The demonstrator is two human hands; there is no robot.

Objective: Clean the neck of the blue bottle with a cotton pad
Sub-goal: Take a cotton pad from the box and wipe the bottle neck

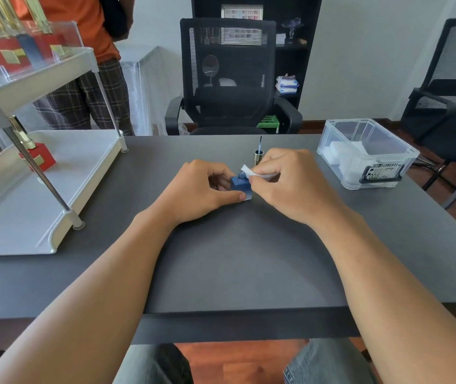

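On the tabletop: I sit at a dark grey tabletop (235, 259), both bare forearms reaching forward, my hands meeting near the middle.
Blue bottle: a small square blue bottle (240, 185) stands upright on the tabletop between my hands, uncapped, its short clear neck showing at the top.
Left hand: my left hand (201, 189) has its grip closed around the bottle, thumb pressed along the near side and fingers curled behind the far side, steadying it.
Right hand: my right hand (290, 184) has its grip pinched shut on a white cotton pad (251, 172), thumb and fingertips holding it from the right.
Cotton pad: the pad is folded over, its free edge touching the bottle's neck from the right side.
Cap and brush: just behind my right hand a gold cap (258, 156) stands upside down, its thin brush pointing straight up with blue on the bristles.
Clear box: to the right, well apart from my hands, a clear plastic box (365, 153) without a lid holds a stack of white pads.
White rack: on the left, a white two-level rack (43, 189) stands on the tabletop, carrying red and blue square bottles with tall gold caps.
Beyond the tabletop: a black mesh office chair (229, 76) faces me, a second one stands at far right, and a person in an orange shirt and checked shorts (82, 65) stands at the upper left.
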